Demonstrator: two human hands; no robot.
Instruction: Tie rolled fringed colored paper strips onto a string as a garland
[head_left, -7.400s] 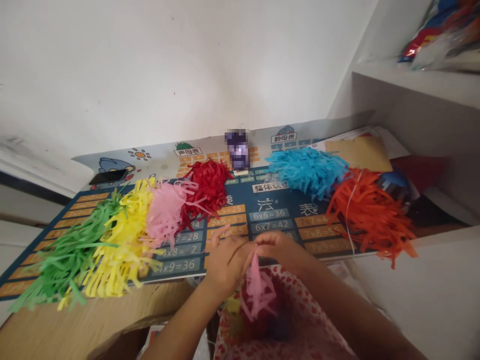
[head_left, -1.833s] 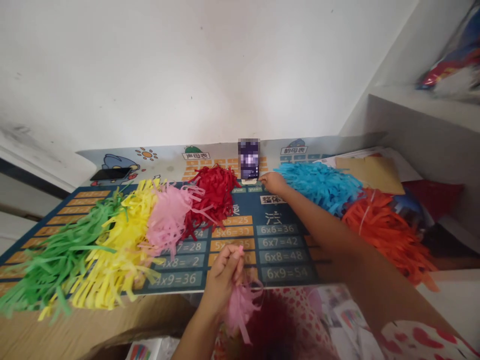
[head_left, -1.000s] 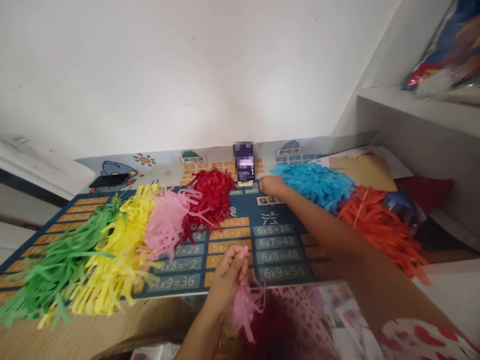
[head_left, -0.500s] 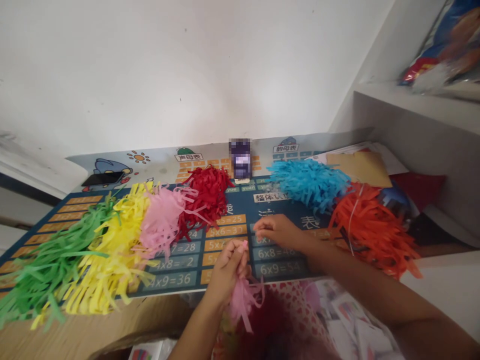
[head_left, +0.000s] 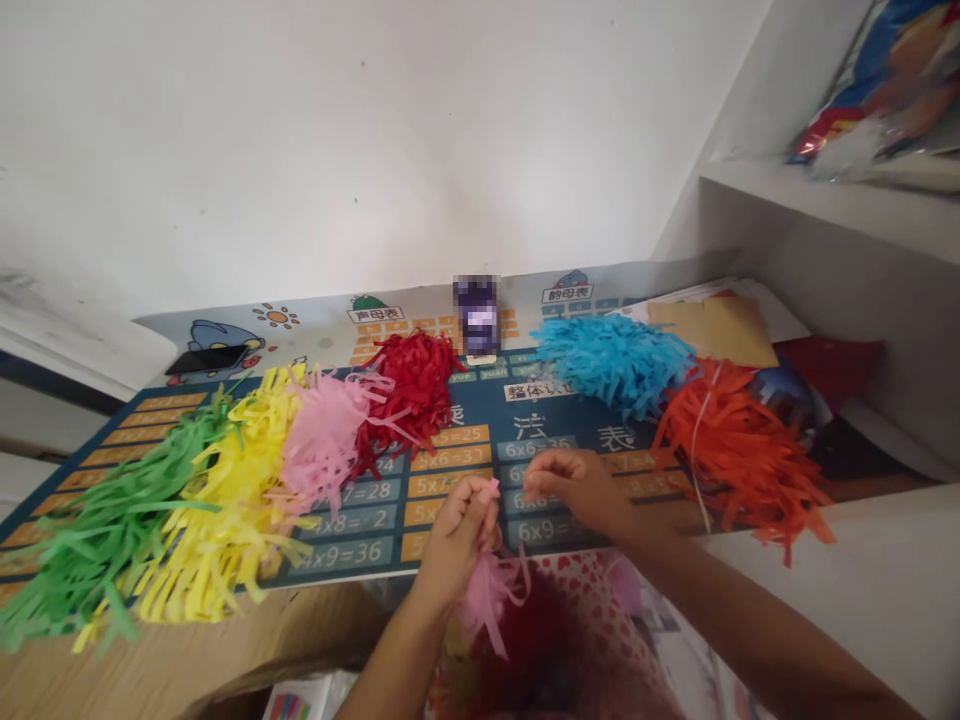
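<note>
My left hand [head_left: 466, 520] is closed around the top of a pink tissue-paper tassel [head_left: 491, 595]. The tip of the bundle pokes out above the thumb and finger, and its cut strips hang down past the table's front edge. To the right, apart from the tassel, is my right hand [head_left: 574, 488], its fingers curled in toward the thumb. Whatever it may hold is hidden or too small to see. Left of my hands lie piles of pink fringed strips [head_left: 322, 435], red strips [head_left: 416, 385], yellow strips [head_left: 232, 500] and green strips [head_left: 127, 525].
Blue fringed strips [head_left: 615, 362] and orange fringed strips [head_left: 742, 440] lie at the right. A phone [head_left: 477, 318] stands upright against the back wall. A dark flat device [head_left: 206, 359] rests at the back left. Papers and an envelope [head_left: 724, 325] sit by the shelf [head_left: 817, 215].
My right hand has moved right and slightly toward me, away from my left hand. The left hand keeps its grip on the pink tassel in nearly the same place.
</note>
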